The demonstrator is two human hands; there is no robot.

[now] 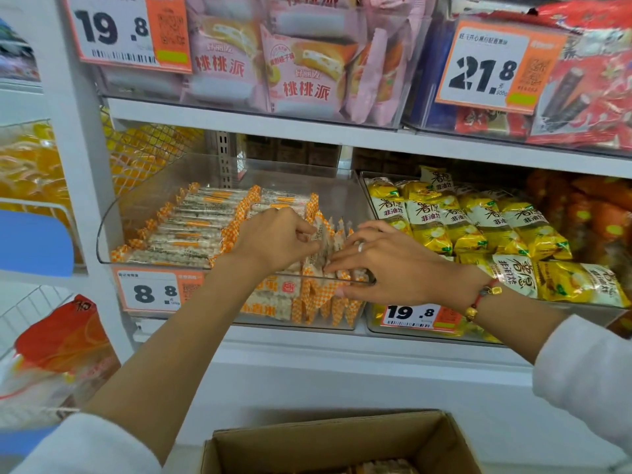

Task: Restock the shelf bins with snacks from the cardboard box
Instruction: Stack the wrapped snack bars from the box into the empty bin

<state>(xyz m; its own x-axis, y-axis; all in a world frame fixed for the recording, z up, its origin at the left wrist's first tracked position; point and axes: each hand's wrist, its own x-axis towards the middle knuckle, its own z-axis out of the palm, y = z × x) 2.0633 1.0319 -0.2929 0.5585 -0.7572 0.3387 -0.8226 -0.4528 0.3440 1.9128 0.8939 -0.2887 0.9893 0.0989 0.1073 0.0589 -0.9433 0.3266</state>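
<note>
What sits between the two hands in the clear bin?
Head view: upright orange-checkered snack packets stand between the left hand and right hand; both hands touch them.

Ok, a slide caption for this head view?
Both hands, left hand and right hand, arrange orange-checked snack packets in a clear bin.

Your forearms reach toward twelve o'clock, left hand [273,239] with fingers curled in a pinch, right hand [386,265] spread flat, fingers pointing nine o'clock.

White metal shelving [307,130] fills the view — a broad upright post [78,172] at left; orange-and-white price tags [130,29] hang along it; a wire basket [30,313] stands at far left; soft, even light.
</note>
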